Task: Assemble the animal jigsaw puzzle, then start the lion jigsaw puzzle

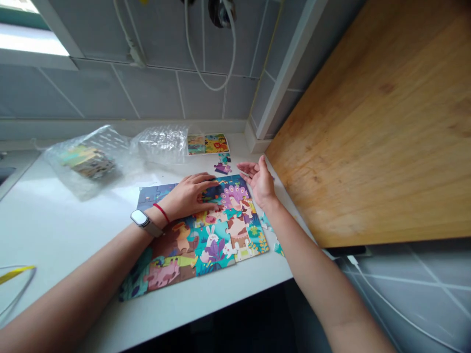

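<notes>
A colourful jigsaw puzzle [215, 245] with a rabbit, a peacock and other animals lies on the white countertop [69, 220]. My left hand [191, 196] rests over its upper middle, fingers spread and pointing right, covering some of the picture. At the puzzle's upper right corner is my right hand [259, 184], palm turned partly up, fingers loosely extended with nothing visible in them. Loose puzzle pieces [222, 168] sit just beyond the top edge. More loose pieces [278, 249] lie along the right side, partly hidden by my right forearm.
Clear plastic bags [88, 162], one with puzzle pieces inside, lie at the back left beside a small picture card [208, 144]. A wooden panel [386, 122] rises close on the right. A white cable [217, 89] hangs against the tiled wall. A yellow strip [16, 273] lies far left.
</notes>
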### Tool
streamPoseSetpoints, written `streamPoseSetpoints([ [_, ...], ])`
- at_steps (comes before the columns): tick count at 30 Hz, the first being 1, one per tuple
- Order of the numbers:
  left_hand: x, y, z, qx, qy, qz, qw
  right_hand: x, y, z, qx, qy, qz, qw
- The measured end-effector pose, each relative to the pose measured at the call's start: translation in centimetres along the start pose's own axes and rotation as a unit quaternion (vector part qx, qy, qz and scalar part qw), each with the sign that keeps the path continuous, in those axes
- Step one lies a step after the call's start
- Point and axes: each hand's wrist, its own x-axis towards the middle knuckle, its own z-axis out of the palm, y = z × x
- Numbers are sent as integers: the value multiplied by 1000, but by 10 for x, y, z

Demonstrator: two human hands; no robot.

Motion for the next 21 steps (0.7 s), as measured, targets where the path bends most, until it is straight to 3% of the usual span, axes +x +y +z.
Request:
streamPoseSetpoints([
  [8, -1, -1, -3, 11, -15, 12, 1000, 2, 4, 3, 74, 20, 60, 995],
  [21, -4, 4, -6, 19, -42, -7, 999, 0, -3, 1, 124, 51, 38, 990],
])
